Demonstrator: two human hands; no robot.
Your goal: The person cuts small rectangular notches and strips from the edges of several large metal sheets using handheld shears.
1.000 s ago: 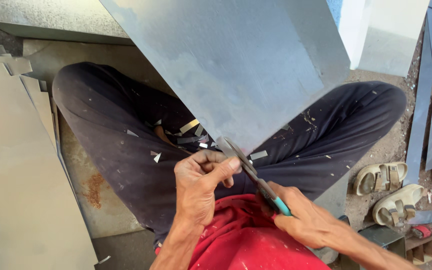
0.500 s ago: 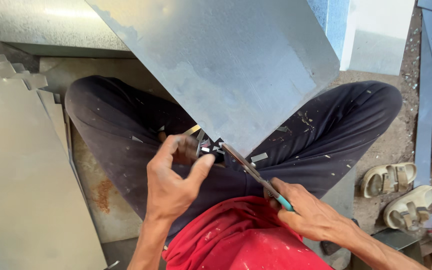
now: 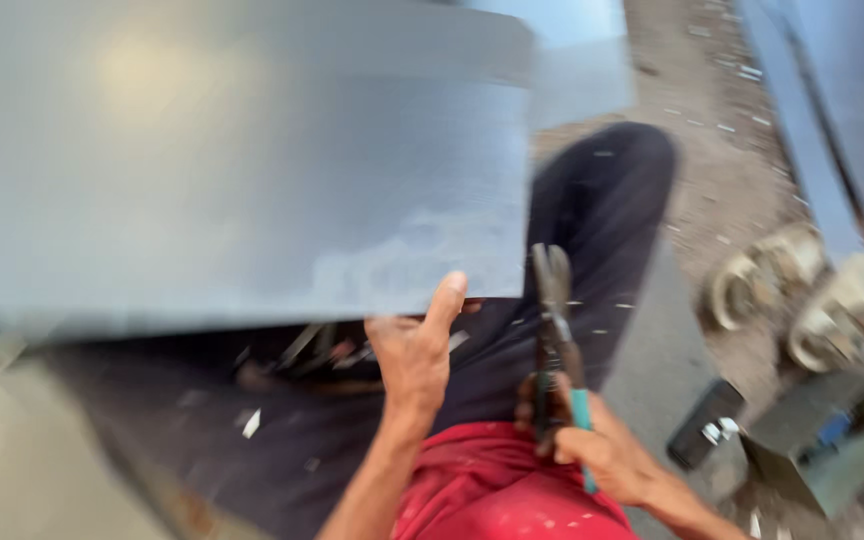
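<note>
A large grey metal sheet (image 3: pixel 242 160) fills the upper left of the blurred head view, lying over my dark-trousered legs (image 3: pixel 602 210). My left hand (image 3: pixel 414 345) grips the sheet's near edge, thumb up on its face. My right hand (image 3: pixel 592 450) holds metal snips (image 3: pixel 554 320) with teal handles, blades pointing up, just right of the sheet's corner and apart from it.
A pair of pale sandals (image 3: pixel 802 295) lies on the gritty ground at right. A dark small box (image 3: pixel 707 425) and a metal box (image 3: pixel 822 440) sit at lower right. More sheet metal (image 3: pixel 832 110) stands at far right. Small offcuts lie on my lap.
The sheet has swung round and now lies broadside across the left. My left hand moved from the lap to the sheet's edge. The snips have come out of the cut.
</note>
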